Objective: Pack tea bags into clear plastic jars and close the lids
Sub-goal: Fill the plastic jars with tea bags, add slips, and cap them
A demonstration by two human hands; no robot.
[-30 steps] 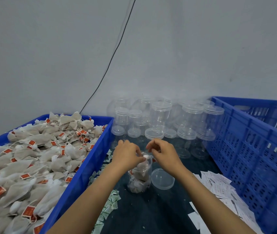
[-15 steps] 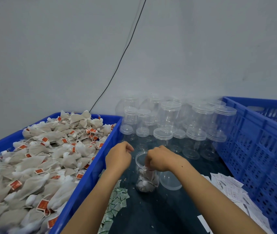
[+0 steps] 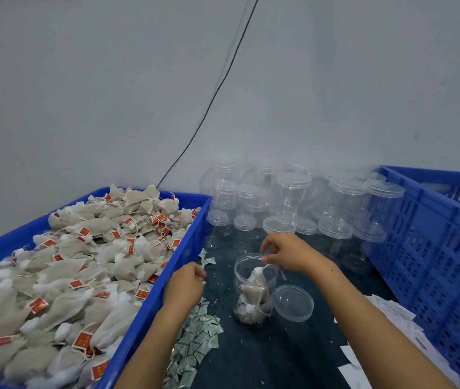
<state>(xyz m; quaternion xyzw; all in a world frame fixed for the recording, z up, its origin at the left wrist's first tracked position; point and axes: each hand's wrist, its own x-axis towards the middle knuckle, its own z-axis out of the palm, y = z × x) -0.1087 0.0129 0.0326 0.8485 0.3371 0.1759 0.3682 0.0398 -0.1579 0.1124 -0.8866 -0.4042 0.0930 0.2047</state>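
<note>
1. Since half a second ago, your left hand point(image 3: 185, 284) has drawn back from the jar point(image 3: 254, 290) toward the left crate point(image 3: 150, 310); its fingers are curled and I see nothing in them.
2. Your right hand point(image 3: 287, 252) has lifted to the jar's rim and pinches what looks like a tea bag's string or top, the bag point(image 3: 257, 276) hanging just inside the mouth.
3. That jar stands upright on the worktop point(image 3: 293, 355), long axis vertical, mouth straight below your right hand, part filled.
4. Its lid point(image 3: 294, 303) lies flat just to the jar's right, touching or nearly so; your right hand is the nearer one.
5. More bags fill the left crate, beside your left hand.
6. Red tags point(image 3: 38, 304) carry print too small to read; the green packets point(image 3: 198, 341) likewise.
</note>
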